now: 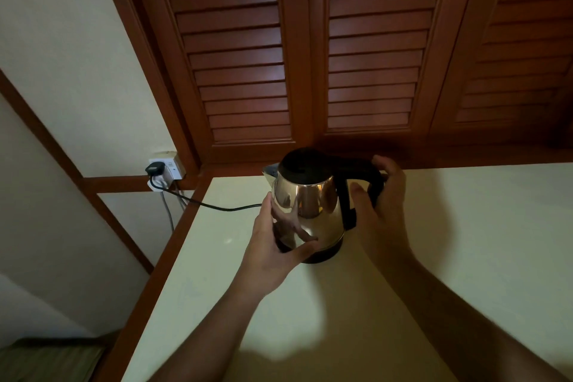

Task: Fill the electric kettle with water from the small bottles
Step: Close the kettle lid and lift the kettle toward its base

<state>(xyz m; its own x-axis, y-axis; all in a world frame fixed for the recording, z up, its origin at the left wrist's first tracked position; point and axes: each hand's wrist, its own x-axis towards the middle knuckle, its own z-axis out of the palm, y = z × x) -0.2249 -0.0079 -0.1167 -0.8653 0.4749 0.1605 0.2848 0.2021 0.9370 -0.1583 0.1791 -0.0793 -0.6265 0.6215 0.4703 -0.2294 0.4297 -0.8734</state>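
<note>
Gripping the electric kettle (310,205) with both hands, on the cream tabletop (465,242).

- Kettle position: upright, toward the far-left corner of the tabletop, close to the far edge. Polished steel body, black lid (302,164) closed. Spout (269,171) points left, handle (356,164) points right. A black base (322,253) shows under the body; whether it sits flat on the surface or is just lifted, cannot tell.
- Left hand (276,245): wrapped around the lower left of the steel body, thumb lying across the near side just above the base, fingers curved round the far side and mirrored in the metal.
- Right hand (381,195): fingers curled round the black handle from the right, fingertips showing over its top, thumb inside the loop beside the body.
- Power cord (217,206): black, runs from behind the left hand, off the left edge of the tabletop, to a black plug (153,169) seated in a white wall socket (169,169). A grey cable (167,211) hangs down the wall from the same socket.
- Surroundings: dark wooden louvred doors (372,56) rise directly behind the far edge. Wooden trim borders the left edge.
</note>
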